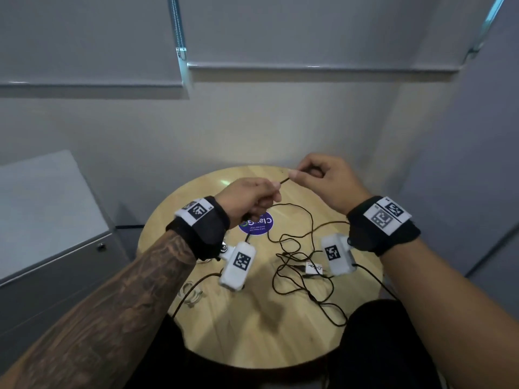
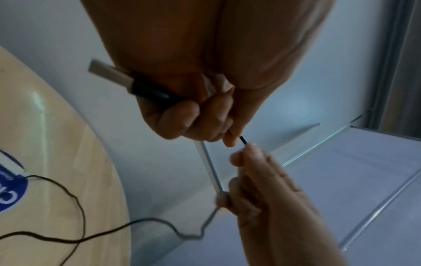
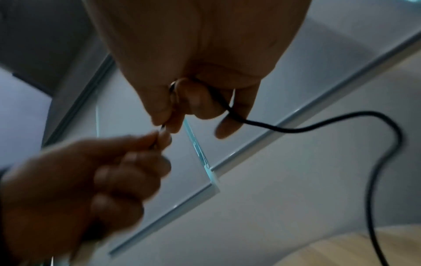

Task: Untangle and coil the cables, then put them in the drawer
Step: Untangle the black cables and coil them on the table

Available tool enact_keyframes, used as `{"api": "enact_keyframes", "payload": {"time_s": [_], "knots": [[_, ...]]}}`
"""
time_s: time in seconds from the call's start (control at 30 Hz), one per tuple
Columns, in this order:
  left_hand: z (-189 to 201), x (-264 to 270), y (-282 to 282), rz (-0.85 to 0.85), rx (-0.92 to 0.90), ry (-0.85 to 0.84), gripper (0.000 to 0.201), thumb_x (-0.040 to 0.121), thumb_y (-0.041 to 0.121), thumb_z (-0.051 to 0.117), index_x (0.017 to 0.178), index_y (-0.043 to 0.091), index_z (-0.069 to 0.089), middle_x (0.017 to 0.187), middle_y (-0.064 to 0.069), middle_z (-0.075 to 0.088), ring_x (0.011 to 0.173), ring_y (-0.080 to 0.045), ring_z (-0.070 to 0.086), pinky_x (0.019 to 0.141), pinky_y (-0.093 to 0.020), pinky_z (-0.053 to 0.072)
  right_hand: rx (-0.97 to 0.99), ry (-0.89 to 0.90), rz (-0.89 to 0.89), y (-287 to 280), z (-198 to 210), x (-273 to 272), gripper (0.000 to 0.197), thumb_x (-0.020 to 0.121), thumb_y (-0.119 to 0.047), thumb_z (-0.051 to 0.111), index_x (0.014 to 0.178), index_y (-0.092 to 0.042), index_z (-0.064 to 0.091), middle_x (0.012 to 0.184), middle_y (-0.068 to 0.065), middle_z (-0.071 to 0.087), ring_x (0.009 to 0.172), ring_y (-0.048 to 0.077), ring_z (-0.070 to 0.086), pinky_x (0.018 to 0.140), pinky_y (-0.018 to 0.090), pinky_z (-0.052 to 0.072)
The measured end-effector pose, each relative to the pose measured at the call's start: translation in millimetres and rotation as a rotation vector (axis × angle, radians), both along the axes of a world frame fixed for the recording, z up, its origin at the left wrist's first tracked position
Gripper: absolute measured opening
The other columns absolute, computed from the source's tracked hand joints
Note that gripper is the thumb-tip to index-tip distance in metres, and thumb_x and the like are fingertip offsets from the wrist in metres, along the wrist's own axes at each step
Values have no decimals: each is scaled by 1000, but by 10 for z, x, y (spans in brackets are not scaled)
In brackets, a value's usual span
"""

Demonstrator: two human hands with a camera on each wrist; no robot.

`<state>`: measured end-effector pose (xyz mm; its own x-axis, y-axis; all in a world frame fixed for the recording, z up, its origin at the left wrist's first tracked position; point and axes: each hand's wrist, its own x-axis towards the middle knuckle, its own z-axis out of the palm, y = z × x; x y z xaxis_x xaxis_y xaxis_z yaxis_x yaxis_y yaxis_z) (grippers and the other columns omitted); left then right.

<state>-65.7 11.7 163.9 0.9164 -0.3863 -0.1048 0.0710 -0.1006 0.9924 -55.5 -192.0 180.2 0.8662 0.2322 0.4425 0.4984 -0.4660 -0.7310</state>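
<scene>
Hands (image 1: 286,186) both pinching one black cable (image 1: 284,181); USB plug (image 2: 109,73) in left fist only wrist-visible

Round wooden worktop (image 1: 252,338) sat against a pale wall (image 1: 252,122). Purple round sticker (image 1: 262,227) with white lettering lay on it near the far side. Grey metal cabinet (image 1: 42,220) with a lock (image 1: 101,246) stood to the left of the worktop. Two roller blinds (image 1: 309,26) hung above, pull chain (image 1: 177,21) between them. Small clear loops lay at the worktop's left edge, too blurred to identify.
</scene>
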Motion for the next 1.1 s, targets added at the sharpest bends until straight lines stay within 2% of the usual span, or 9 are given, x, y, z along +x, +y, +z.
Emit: {"api": "enact_keyframes", "payload": {"time_s": [0.1,0.23,0.37,0.43,0.6,0.7,0.9,1.0,1.1], "knots": [[-47,-194,50,-95,-166,202,29,98,27,42,77,13,59,58,4,30,45,-9,20,49,-26,22,53,41,-20,12,-94,-7,13,89,-27,74,84,-16,72,63,1,44,59,9,40,59,21,35],[32,-348,132,-168,-617,319,25,93,18,36,88,10,58,65,3,36,52,-11,31,58,-28,38,141,191,-55,136,-442,-105,13,98,-24,63,90,-20,71,67,-10,59,55,0,46,55,16,39],[-68,-318,146,84,-825,217,21,101,20,40,94,10,58,70,3,50,59,-9,50,70,-30,54,24,312,116,393,-754,-511,19,101,-16,55,90,-10,68,61,-6,55,50,4,41,51,19,35],[-210,-269,170,259,-864,182,22,103,16,39,95,7,58,70,0,59,61,-11,60,73,-32,59,-74,312,166,473,-838,-678,23,102,-24,54,88,-12,68,58,-8,52,52,7,42,55,25,38],[-491,-289,156,382,-751,94,16,100,-1,40,101,1,56,95,-14,71,88,-24,73,81,-33,58,-315,212,191,509,-803,-888,30,100,-39,52,81,-19,62,59,-3,51,54,11,43,58,35,40],[-541,-309,119,424,-647,16,20,97,-8,41,92,2,57,101,-18,69,88,-23,72,76,-29,58,-411,164,220,511,-694,-982,27,99,-41,50,84,-23,63,64,-1,59,59,15,52,61,40,46],[-639,-520,-9,133,-145,-103,24,97,1,42,85,6,62,66,-1,64,57,-15,57,53,-24,42,-211,124,33,239,-335,-834,10,92,-25,68,82,-26,71,63,-10,64,56,7,53,59,30,46],[-592,-623,-72,-15,-128,-14,34,96,15,32,84,6,62,61,-4,51,54,-16,43,58,-30,37,-280,61,-52,119,-273,-725,9,90,-33,70,81,-34,72,72,-9,69,68,9,61,66,32,50],[-433,-670,-76,-77,-354,129,31,96,10,26,87,4,55,62,-3,40,52,-14,35,61,-31,35,-87,103,-65,90,-372,-664,10,94,-29,68,89,-28,77,79,-6,72,73,9,61,69,23,47]]}}
